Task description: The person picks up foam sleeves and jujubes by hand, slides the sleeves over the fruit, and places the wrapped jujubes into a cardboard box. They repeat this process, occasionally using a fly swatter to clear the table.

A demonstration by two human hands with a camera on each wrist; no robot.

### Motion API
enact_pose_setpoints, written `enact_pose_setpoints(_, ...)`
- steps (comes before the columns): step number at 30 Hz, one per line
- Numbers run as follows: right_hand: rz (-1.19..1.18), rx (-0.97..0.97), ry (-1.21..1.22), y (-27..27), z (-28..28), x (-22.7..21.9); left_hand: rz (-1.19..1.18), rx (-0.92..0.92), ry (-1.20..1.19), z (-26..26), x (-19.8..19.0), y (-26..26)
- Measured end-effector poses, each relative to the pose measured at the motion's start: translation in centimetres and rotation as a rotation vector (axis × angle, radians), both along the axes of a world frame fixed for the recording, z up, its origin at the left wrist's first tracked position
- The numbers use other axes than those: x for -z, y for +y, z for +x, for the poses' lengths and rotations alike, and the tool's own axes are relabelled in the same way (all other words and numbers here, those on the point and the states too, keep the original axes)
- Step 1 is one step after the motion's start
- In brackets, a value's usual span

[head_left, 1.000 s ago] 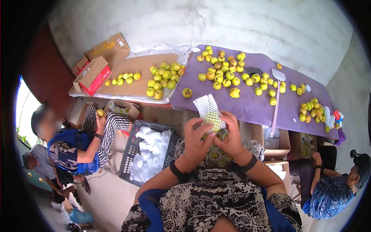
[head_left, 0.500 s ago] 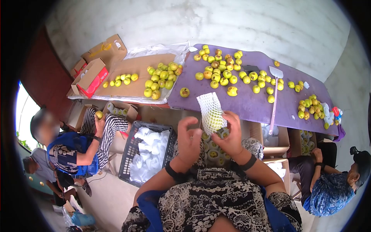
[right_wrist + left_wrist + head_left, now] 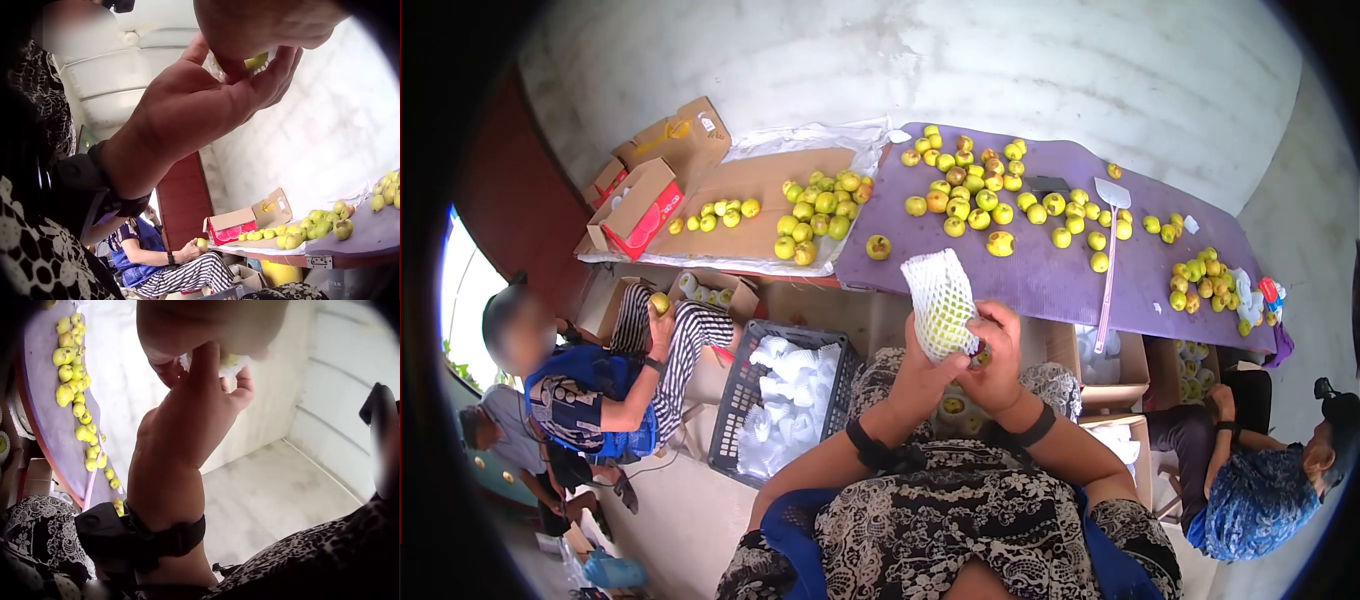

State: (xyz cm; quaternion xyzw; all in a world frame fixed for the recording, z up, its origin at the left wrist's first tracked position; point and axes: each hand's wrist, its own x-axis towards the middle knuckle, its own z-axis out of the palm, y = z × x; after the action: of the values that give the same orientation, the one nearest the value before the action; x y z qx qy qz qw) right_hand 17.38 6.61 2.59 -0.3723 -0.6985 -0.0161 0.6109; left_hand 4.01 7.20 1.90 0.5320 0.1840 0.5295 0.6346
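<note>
Pale, stained wall [image 3: 1020, 80] backs the work surface, with a red-printed carton [image 3: 650, 225] at its left end. Below it, a seated person [image 3: 590, 405] in striped trousers holds up an apple [image 3: 660, 302]. Green apples [image 3: 825, 212] are heaped on a cardboard sheet [image 3: 750, 165], and a black plastic crate [image 3: 725, 425] of white foam nets [image 3: 785, 400] stands nearer the camera wearer.

At the centre, the left hand [image 3: 918, 385] cups the lower left side of a foam net [image 3: 930, 275], its thumb laid across the base; its other fingertips are mostly hidden. Inside the lower part of this net sits the apple being wrapped [image 3: 948, 328], green showing through the mesh, while the upper part stands up loose. The right hand [image 3: 998, 375] grips the right side with bent fingers, its thumb close to the left one.

Sleeving the fruit seems to be the step in hand, with the apple probably seated and the loose end unfolded. The next move likely calls for a light hold on the fruit while the spare mesh is tucked, without tearing it. Netted apples [image 3: 953, 405] lie beneath the hands.

Farther right, bruised apples [image 3: 1000, 243] and a fly swatter [image 3: 1112, 192] rest on a purple mat [image 3: 1020, 285]; beyond sits another person [image 3: 1265, 505].
</note>
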Motion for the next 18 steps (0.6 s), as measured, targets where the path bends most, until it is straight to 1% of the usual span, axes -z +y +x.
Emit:
enact_pose_setpoints(1, 0.002, -0.034, -0.024, -0.2, 0.1, -0.3, 0.003, -0.002, 0.001, -0.3, -0.1, -0.1)
enact_pose_setpoints(3, 0.008, -0.064, -0.053, 0.1, 1.0, -1.1, -0.019, -0.087, 0.049, -0.8, -0.6, 0.5)
enact_pose_setpoints(4, -0.001, -0.128, -0.083, -0.4, 1.7, -1.8, -0.011, -0.086, 0.05, -1.3, -1.3, 0.4)
enact_pose_setpoints(5, -0.01, -0.192, -0.116, -1.1, 2.3, -2.8, 0.038, -0.091, 0.05, -1.7, -2.1, -0.1)
enact_pose_setpoints(6, -0.002, -0.189, -0.086, -1.6, 2.7, -4.3, 0.082, -0.096, 0.049, -2.2, -2.4, -0.2)
enact_pose_setpoints(7, -0.006, -0.187, -0.086, -1.7, 3.2, -5.7, 0.078, -0.094, 0.049, -2.6, -2.4, -0.2)
enact_pose_setpoints(9, 0.05, -0.213, -0.186, -0.7, 4.2, -8.4, 0.048, -0.084, 0.177, -3.3, -1.9, 0.5)
enact_pose_setpoints(10, 0.071, -0.257, -0.156, -0.8, 3.6, -10.2, 0.043, -0.079, 0.182, -3.6, -1.3, 0.5)
enact_pose_setpoints(11, 0.068, -0.253, -0.15, -0.6, 3.5, -11.3, 0.11, -0.118, 0.267, -3.8, -0.4, 0.8)
enact_pose_setpoints(12, 0.021, -0.302, -0.234, -0.6, 3.4, -12.3, 0.182, -0.158, 0.35, -4.0, -0.2, 0.8)
enact_pose_setpoints(13, -0.028, -0.353, -0.318, -0.4, 3.3, -12.9, 0.182, -0.156, 0.352, -4.1, 0.0, 0.8)
enact_pose_setpoints(14, -0.122, -0.347, -0.365, -0.3, 3.1, -13.3, 0.254, -0.199, 0.425, -4.2, 0.2, 0.9)
enact_pose_setpoints(15, -0.122, -0.35, -0.366, 0.0, 3.0, -13.5, 0.326, -0.244, 0.497, -4.3, 0.1, 0.8)
enact_pose_setpoints(17, -0.263, -0.344, -0.517, 1.2, 2.8, -13.9, 0.299, -0.236, 0.499, -4.5, 0.0, 1.3)
enact_pose_setpoints(18, -0.26, -0.351, -0.52, 1.4, 2.7, -14.1, 0.275, -0.224, 0.508, -4.7, -0.3, 1.2)
